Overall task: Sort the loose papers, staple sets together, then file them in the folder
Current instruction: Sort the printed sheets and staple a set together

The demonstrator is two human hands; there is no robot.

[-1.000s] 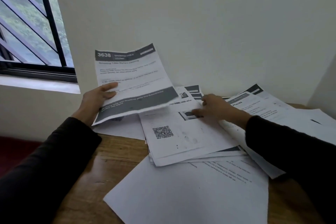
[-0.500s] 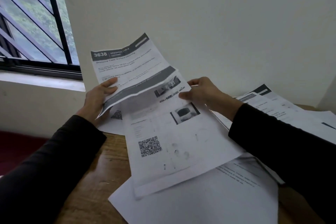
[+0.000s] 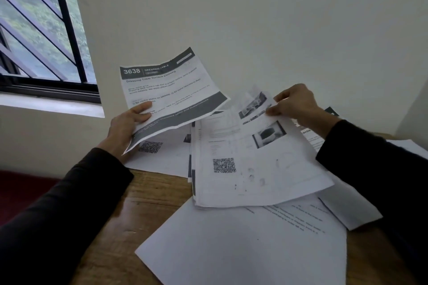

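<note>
Wooden desk (image 3: 148, 194); "3638" sheet (image 3: 170, 90) upright, lengthwise up-right.

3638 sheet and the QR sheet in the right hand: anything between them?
Head view: no object between the 3638 sheet and QR sheet, only a narrow gap showing loose papers on the table below.
</note>
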